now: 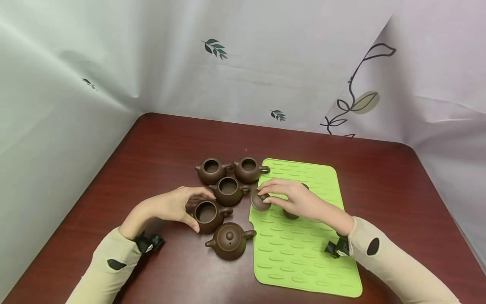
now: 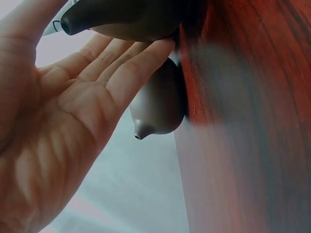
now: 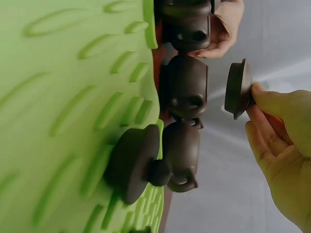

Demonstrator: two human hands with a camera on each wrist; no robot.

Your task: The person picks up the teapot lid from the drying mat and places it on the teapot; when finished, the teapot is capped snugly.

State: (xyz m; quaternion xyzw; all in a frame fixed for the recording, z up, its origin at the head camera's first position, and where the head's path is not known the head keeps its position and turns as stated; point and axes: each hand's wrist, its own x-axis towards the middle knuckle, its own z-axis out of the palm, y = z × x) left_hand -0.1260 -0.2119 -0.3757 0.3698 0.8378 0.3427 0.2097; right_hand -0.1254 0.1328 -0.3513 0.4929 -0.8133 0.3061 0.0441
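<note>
My left hand (image 1: 171, 204) curves round the spout side of a lidless brown teapot (image 1: 206, 212), thumb at the near side and fingers at the far side. The left wrist view shows extended fingers (image 2: 138, 65) against the teapot (image 2: 141, 22). My right hand (image 1: 294, 198) pinches the knob of a round brown lid (image 1: 259, 202) over the mat's left edge. In the right wrist view this lid (image 3: 236, 90) is tilted, held off the teapots by thumb and fingertips. Partly hidden under my right hand, another lid (image 1: 290, 215) lies on the green mat (image 1: 303, 261).
Three more open teapots stand behind, at the back left (image 1: 211, 169), back right (image 1: 248, 169) and middle (image 1: 228, 191). Nearest the front is a teapot with its lid on (image 1: 229, 241). One more lid (image 1: 305, 185) shows partly beyond my right hand.
</note>
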